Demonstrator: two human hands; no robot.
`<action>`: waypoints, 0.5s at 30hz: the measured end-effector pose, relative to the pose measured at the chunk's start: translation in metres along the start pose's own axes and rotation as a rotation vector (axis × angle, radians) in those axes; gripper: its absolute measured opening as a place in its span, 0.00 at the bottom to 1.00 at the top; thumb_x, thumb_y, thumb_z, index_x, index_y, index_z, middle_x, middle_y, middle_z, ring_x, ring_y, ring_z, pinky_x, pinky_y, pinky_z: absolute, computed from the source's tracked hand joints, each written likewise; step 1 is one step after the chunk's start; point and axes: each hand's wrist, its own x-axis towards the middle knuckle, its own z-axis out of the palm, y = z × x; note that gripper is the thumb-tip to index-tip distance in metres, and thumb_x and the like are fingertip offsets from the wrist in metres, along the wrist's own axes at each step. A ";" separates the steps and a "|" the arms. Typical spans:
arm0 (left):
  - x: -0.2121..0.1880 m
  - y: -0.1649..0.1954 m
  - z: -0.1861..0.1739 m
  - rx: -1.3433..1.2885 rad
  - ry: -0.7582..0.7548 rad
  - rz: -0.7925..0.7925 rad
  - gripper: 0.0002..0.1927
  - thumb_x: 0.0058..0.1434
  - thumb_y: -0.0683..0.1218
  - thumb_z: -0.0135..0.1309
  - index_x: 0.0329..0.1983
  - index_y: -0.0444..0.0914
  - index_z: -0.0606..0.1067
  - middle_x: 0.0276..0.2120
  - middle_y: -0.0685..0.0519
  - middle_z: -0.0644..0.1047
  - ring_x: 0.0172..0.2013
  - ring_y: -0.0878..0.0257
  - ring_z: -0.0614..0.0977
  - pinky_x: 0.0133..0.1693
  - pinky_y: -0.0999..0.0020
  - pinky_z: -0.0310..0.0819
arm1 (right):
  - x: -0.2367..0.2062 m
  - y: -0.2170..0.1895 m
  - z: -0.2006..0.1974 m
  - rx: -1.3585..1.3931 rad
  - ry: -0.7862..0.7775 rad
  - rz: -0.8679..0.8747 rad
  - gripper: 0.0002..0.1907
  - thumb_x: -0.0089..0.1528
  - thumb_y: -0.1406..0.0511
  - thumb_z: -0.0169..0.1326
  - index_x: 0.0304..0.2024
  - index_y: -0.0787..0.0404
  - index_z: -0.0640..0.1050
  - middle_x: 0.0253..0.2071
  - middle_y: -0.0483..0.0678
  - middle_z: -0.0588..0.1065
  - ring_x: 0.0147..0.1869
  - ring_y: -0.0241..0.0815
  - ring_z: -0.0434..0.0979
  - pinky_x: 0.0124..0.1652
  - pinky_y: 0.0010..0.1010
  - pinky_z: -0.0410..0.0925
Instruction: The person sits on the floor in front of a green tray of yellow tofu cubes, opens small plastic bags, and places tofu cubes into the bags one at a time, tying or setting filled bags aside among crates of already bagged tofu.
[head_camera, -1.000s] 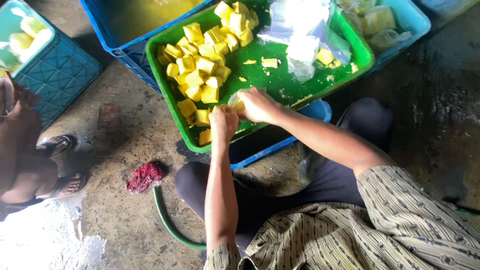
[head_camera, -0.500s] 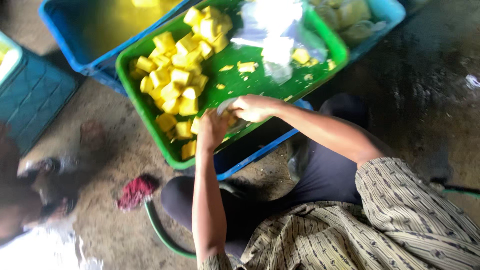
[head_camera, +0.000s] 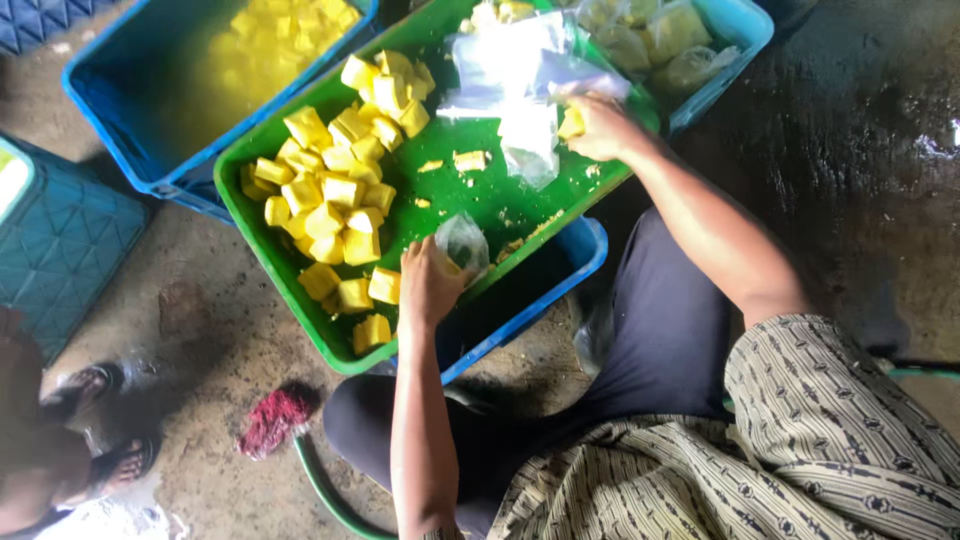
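Observation:
A green tray rests across a blue crate and holds several yellow cubes piled on its left half. My left hand grips a small clear plastic bag at the tray's near edge, beside the nearest cubes. My right hand reaches to the tray's far right and holds a yellow cube against a heap of clear plastic bags.
A blue crate of yellow liquid with more cubes sits at top left. A light blue tub of filled bags stands at top right. A teal crate, another person's sandalled feet and a green hose with a red end lie on the wet floor.
My right hand has moved from beside my left hand to the bag heap at the tray's far right. My left hand now holds an opened clear bag. The view shifted.

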 end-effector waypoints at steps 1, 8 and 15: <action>-0.002 -0.003 0.001 0.020 -0.050 -0.039 0.30 0.43 0.50 0.74 0.42 0.30 0.74 0.38 0.38 0.78 0.45 0.39 0.77 0.49 0.50 0.70 | 0.001 0.001 0.002 -0.009 0.001 -0.005 0.30 0.52 0.66 0.67 0.56 0.65 0.76 0.53 0.64 0.75 0.59 0.61 0.74 0.58 0.47 0.66; -0.010 -0.015 -0.003 -0.115 0.032 -0.036 0.23 0.46 0.50 0.72 0.37 0.31 0.76 0.32 0.37 0.79 0.37 0.38 0.79 0.42 0.49 0.73 | -0.014 0.016 -0.023 1.021 -0.328 0.166 0.27 0.57 0.67 0.60 0.59 0.64 0.73 0.51 0.60 0.77 0.53 0.55 0.81 0.50 0.45 0.76; -0.001 -0.037 0.001 -0.366 0.070 -0.303 0.17 0.57 0.48 0.61 0.46 0.35 0.77 0.35 0.39 0.81 0.35 0.45 0.84 0.36 0.56 0.76 | -0.023 -0.096 0.070 1.325 -0.887 0.175 0.25 0.64 0.63 0.57 0.61 0.67 0.69 0.58 0.57 0.74 0.58 0.48 0.78 0.54 0.42 0.76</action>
